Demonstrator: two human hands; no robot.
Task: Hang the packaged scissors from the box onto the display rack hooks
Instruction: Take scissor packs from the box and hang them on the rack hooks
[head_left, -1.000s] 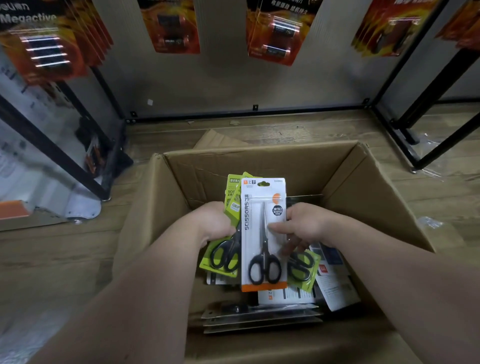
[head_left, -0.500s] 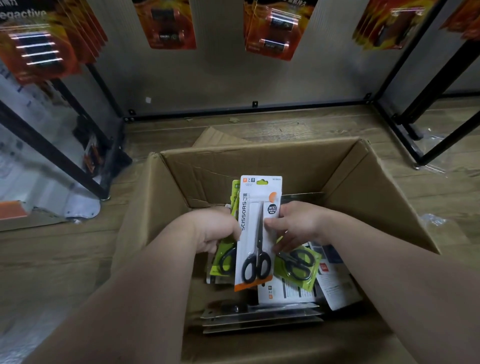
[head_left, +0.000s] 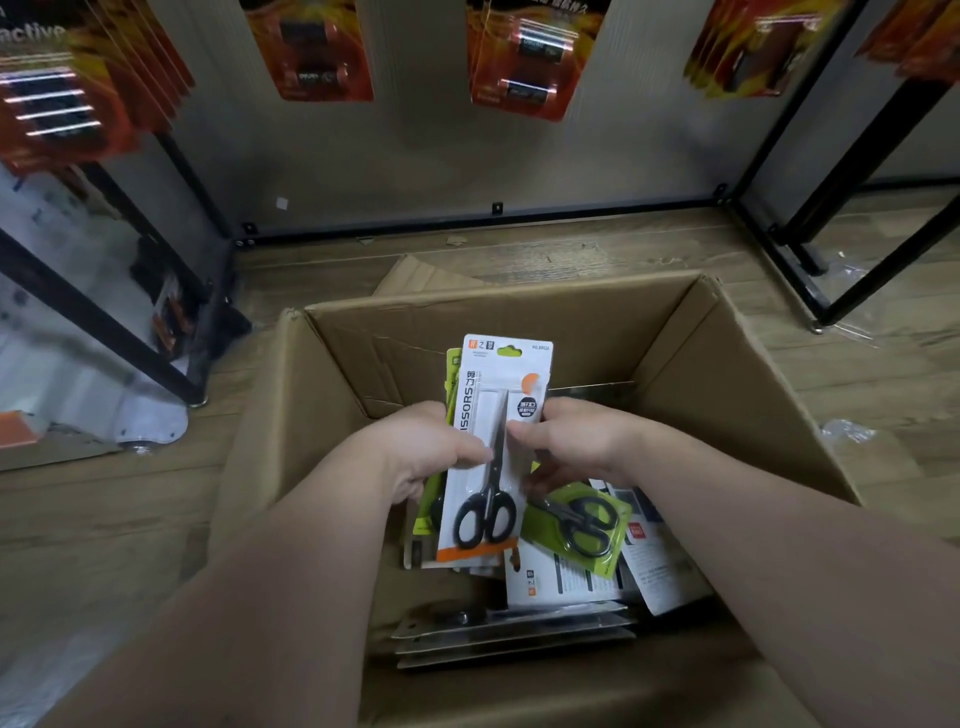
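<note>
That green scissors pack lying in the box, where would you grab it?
Probably by its bare lower-right card edge, coming from the right. The green scissors pack lies flat on white packs, its upper-left end hidden by the right hand, so that thin free edge is easiest to pinch.

body: 2 bare forearms | left hand (head_left: 431, 457) bare | right hand (head_left: 571, 441) bare

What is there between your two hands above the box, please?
In the head view, the white scissors pack stands between the left hand and the right hand, pinched by both; green packs sit just behind it on the left side.
</note>
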